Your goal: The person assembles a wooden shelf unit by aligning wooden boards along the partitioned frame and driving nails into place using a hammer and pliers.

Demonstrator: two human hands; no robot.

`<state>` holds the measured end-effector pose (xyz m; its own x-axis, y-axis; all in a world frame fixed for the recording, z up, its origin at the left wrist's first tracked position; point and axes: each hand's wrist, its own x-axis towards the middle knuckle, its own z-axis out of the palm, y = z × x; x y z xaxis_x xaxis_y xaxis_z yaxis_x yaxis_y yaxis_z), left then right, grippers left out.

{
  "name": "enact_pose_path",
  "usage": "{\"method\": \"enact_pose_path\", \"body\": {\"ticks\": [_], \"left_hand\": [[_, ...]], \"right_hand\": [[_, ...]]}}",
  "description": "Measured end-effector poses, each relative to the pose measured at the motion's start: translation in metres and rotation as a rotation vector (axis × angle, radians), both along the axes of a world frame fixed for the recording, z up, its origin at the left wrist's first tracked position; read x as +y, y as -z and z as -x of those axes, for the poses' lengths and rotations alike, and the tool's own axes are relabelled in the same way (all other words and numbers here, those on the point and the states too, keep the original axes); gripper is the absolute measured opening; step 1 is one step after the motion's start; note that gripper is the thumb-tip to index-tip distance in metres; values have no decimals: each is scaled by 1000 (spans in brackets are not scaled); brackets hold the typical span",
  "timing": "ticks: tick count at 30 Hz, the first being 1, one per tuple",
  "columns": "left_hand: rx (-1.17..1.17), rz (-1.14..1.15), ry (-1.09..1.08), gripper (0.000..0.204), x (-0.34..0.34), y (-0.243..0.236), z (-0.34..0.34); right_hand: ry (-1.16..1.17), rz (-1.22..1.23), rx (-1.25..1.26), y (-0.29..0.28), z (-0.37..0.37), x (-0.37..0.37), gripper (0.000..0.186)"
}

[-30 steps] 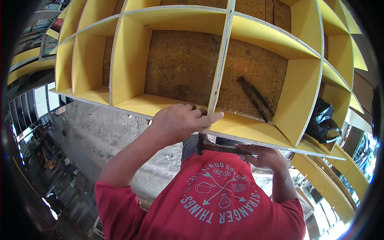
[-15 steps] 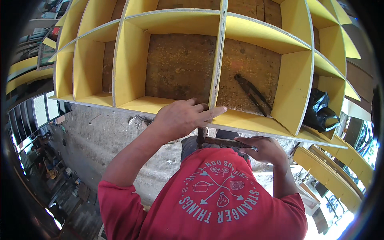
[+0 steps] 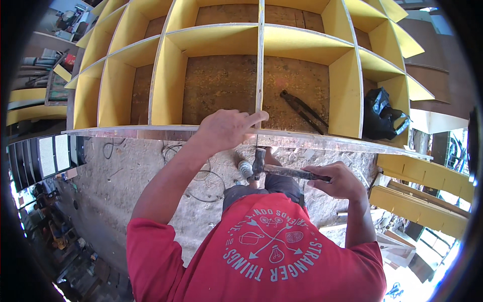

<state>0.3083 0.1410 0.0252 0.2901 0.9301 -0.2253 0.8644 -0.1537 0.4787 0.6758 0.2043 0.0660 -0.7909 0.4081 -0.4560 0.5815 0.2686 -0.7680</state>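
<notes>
A yellow-painted wooden shelf unit [image 3: 347, 90], divided into box-like compartments, fills the far part of the view. My left hand [image 3: 225, 130] grips its near edge board where an upright divider meets it, one finger stretched out to the right. In my right hand [image 3: 338, 180] is a hammer [image 3: 292, 171], held by the handle. The hammer's head lies just on my side of the edge board, apart from it and below my left hand. Between head and board shows a thin dark line, perhaps a nail [image 3: 256, 140].
Black long-handled pincers [image 3: 296, 102] lie in the compartment right of the divider. A black plastic bag [image 3: 381, 113] sits farther right. Yellow boards [image 3: 417, 206] are stacked at the right. A cable [image 3: 221, 187] loops on the dusty floor [image 3: 126, 171].
The hammer head has drawn back from the edge board toward me, with my right hand still on the handle. My left hand remains on the board. The view has shifted slightly.
</notes>
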Motion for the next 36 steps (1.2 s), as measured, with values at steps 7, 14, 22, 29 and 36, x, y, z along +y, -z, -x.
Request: {"method": "enact_pose_path", "body": {"ticks": [7, 14, 22, 29, 36], "left_hand": [[30, -6, -8, 68, -5, -1, -4], [21, -89, 5, 69, -7, 3, -1], [51, -107, 13, 73, -9, 8, -2], [81, -53, 27, 64, -4, 1, -9], [-126, -79, 27, 64, 0, 15, -6]], "right_hand": [[110, -52, 68, -40, -2, -27, 33], [287, -437, 240, -62, 18, -57, 36], [277, -367, 78, -30, 28, -56, 28], [236, -355, -122, -20, 31, -54, 27], [279, -326, -43, -6, 28, -61, 27]]}}
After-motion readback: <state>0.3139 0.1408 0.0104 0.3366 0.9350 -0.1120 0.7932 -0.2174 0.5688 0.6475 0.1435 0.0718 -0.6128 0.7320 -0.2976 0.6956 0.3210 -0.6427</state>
